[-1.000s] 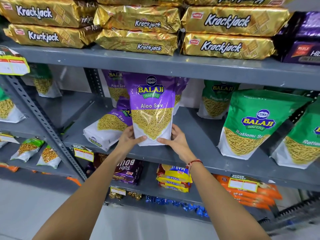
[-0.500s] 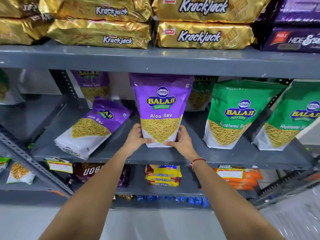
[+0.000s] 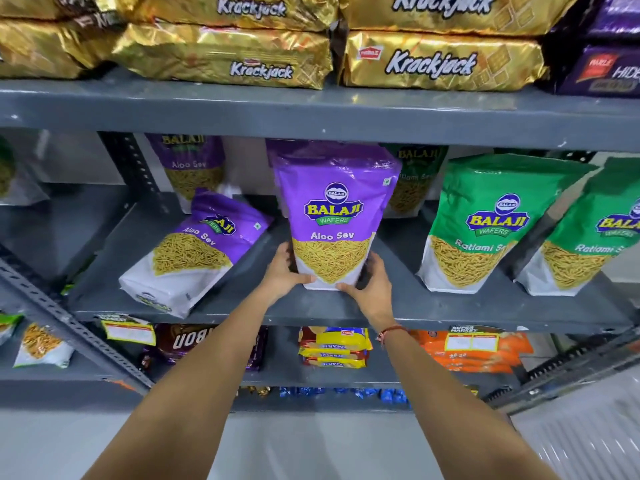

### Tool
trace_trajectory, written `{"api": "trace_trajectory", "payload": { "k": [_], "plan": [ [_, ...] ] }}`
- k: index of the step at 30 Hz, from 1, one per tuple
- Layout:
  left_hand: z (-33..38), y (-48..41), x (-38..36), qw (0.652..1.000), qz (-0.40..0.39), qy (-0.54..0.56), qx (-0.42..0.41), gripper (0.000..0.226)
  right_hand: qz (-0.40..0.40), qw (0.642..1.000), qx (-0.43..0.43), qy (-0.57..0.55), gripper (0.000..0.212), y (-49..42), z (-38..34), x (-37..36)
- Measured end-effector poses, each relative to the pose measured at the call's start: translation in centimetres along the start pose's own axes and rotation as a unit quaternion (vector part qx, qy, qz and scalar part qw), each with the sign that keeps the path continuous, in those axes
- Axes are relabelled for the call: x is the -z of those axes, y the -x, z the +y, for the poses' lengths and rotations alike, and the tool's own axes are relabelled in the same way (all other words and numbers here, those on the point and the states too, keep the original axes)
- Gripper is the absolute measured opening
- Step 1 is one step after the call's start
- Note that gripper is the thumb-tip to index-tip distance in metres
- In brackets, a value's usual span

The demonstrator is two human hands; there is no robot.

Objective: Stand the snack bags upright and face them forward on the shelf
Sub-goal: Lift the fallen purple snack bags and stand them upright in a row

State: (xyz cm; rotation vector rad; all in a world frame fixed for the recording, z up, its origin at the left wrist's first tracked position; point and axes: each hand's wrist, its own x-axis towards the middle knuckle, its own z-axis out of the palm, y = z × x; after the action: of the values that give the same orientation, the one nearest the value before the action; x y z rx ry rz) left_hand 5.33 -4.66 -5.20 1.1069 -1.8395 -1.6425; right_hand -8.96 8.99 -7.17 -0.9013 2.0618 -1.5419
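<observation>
- Both sets of fingers pinch the base of one purple Aloo Sev bag (image 3: 333, 216): the left hand (image 3: 282, 271) clasps its lower left corner, thumb on the front and the other fingers hidden behind it.
- The right hand (image 3: 371, 284) clasps the lower right corner the same way, thumb across the white bottom edge; a red thread band (image 3: 389, 332) circles that wrist.
- That bag stands upright on the grey middle shelf (image 3: 398, 306), label facing forward.
- Just to its left, a second purple bag (image 3: 194, 254) lies tilted on its back, top toward the rear.
- Further back stands a third purple bag (image 3: 190, 164), upright.
- To the right, two green Ratlami Sev bags (image 3: 485, 220) lean slightly, fronts out.
- Gold Krackjack packs (image 3: 440, 60) are stacked flat on the shelf above.
</observation>
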Motion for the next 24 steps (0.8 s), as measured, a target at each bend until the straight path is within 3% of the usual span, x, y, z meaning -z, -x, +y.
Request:
{"api": "trace_trajectory", "payload": {
  "k": [2,5,9,12,15,19,22,24],
  "plan": [
    [0.7,0.5,1.3,0.999,0.032,0.000,-0.011,0.091,0.086,0.996,0.020,-0.006,0.065,1.7,0.2,-0.9],
    [2.4,1.3,5.1,0.991,0.121,-0.012,-0.051,0.070,0.154,0.987,0.044,0.015,0.037,4.0,-0.6,-3.3],
    [3.8,3.3,12.0,0.961,0.253,-0.047,-0.100,0.044,0.057,0.995,0.082,0.013,0.023,4.6,-3.6,-8.7],
    [2.8,4.3,17.9,0.929,0.321,-0.181,-0.030,0.048,-0.067,0.997,0.039,0.004,0.035,4.5,-6.3,-13.5],
    [1.0,5.2,22.1,0.919,0.292,-0.240,0.114,0.059,-0.172,0.982,-0.074,-0.016,0.052,4.8,-8.4,-17.6],
    [-0.5,6.6,23.7,0.960,0.184,-0.057,0.205,0.057,-0.261,0.938,-0.208,-0.092,0.053,4.9,-10.7,-20.9],
    [-1.2,7.4,24.2,0.964,0.144,-0.027,0.224,0.059,-0.301,0.916,-0.236,-0.123,0.050,4.9,-11.6,-21.9],
    [-1.5,7.9,24.4,0.968,0.125,-0.024,0.215,0.062,-0.315,0.916,-0.216,-0.125,0.037,5.1,-11.8,-22.1]
  ]
}}
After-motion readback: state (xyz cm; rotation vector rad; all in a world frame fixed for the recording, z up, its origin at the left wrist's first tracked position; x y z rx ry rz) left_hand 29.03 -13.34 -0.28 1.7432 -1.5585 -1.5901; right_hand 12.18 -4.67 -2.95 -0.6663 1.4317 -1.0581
